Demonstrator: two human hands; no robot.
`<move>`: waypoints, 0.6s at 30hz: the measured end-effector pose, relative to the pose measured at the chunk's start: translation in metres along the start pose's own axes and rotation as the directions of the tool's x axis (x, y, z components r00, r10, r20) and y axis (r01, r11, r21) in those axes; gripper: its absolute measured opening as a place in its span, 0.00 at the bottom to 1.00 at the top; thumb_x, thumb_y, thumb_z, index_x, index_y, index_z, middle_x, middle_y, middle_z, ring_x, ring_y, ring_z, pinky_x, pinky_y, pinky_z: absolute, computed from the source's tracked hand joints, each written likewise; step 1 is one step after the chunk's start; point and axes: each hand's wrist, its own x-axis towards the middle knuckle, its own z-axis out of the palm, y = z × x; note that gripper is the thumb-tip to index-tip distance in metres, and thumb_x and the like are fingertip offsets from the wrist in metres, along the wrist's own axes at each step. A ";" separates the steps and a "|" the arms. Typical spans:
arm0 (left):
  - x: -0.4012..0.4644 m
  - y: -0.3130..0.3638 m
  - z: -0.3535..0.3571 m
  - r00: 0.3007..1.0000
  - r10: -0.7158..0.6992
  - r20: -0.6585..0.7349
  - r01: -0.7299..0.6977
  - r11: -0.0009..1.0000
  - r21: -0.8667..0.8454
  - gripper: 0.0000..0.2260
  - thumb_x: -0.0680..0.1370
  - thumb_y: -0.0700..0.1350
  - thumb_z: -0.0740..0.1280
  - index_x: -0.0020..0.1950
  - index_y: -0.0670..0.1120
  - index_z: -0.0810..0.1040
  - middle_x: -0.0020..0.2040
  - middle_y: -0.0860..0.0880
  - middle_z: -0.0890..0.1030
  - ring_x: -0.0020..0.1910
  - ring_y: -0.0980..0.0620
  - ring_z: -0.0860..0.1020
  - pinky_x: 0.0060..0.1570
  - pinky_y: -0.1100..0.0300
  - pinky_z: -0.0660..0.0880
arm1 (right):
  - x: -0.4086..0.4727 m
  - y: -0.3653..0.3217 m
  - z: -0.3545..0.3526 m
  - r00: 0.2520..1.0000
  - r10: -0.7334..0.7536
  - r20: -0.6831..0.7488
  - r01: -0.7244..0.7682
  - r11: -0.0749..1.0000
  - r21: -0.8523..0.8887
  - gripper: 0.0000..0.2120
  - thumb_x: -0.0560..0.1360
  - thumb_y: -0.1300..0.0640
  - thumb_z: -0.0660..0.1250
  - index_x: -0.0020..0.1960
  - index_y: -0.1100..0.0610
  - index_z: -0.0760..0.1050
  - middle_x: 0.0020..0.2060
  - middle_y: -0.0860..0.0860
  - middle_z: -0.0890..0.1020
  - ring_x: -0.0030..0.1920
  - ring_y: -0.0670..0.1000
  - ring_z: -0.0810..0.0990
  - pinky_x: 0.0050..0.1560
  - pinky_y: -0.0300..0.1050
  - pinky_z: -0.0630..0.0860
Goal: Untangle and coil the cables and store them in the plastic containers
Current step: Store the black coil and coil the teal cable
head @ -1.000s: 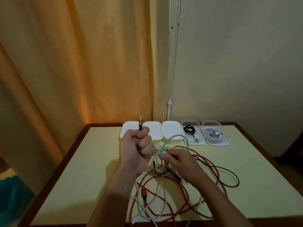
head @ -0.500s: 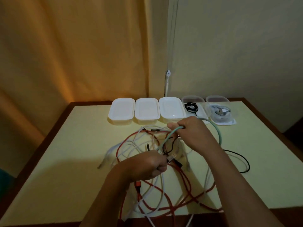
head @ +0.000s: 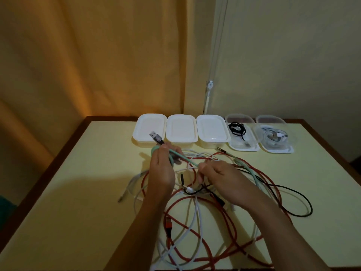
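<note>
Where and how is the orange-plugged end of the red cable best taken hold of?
By the orange plug, pinched across its sides from above. It lies flat on the table, rigid and thicker than the red cable, just right of the left forearm, though white cable loops lie close.

Bare forearms, seemingly no sleeves.

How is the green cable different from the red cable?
The green cable is pale mint and held up in both hands: the left hand grips it near its plug, the right hand pinches it further along. The red cable is touched by neither hand. The green cable is partly wound round the left hand; the red cable sprawls in loose loops on the table. Both are not yet in a container.
</note>
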 end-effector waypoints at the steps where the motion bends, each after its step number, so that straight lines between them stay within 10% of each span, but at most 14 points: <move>1: -0.002 0.008 0.002 1.000 -0.020 -0.011 0.019 0.994 -0.107 0.15 0.84 0.45 0.50 0.40 0.44 0.68 0.31 0.48 0.76 0.35 0.47 0.76 0.45 0.52 0.73 | 0.001 0.001 0.003 0.999 0.004 0.044 -0.003 1.000 -0.006 0.23 0.85 0.48 0.55 0.36 0.51 0.78 0.34 0.44 0.80 0.37 0.42 0.76 0.44 0.38 0.70; 5: -0.006 0.026 -0.002 0.997 -0.055 0.062 0.079 0.863 -0.499 0.15 0.84 0.43 0.47 0.39 0.46 0.64 0.28 0.49 0.67 0.26 0.51 0.69 0.34 0.58 0.70 | 0.003 0.005 0.010 0.978 0.073 0.194 -0.067 0.997 -0.039 0.22 0.85 0.46 0.52 0.38 0.53 0.74 0.25 0.36 0.75 0.29 0.35 0.72 0.33 0.33 0.62; 11: -0.013 0.040 -0.019 0.911 -0.129 0.392 0.345 0.759 -0.553 0.16 0.80 0.45 0.51 0.32 0.49 0.63 0.21 0.55 0.57 0.18 0.56 0.52 0.20 0.63 0.53 | 0.009 0.012 0.012 0.983 0.131 0.127 -0.147 0.981 0.126 0.24 0.83 0.43 0.57 0.43 0.62 0.78 0.19 0.40 0.68 0.21 0.40 0.68 0.29 0.33 0.61; 18: -0.016 0.041 -0.024 0.307 -0.133 0.942 0.724 0.675 -0.140 0.12 0.80 0.47 0.57 0.37 0.49 0.59 0.26 0.54 0.60 0.19 0.57 0.50 0.19 0.62 0.48 | 0.019 0.015 0.003 0.995 0.076 -0.066 -0.059 0.971 0.233 0.22 0.82 0.46 0.62 0.36 0.60 0.73 0.24 0.45 0.65 0.24 0.43 0.62 0.30 0.41 0.60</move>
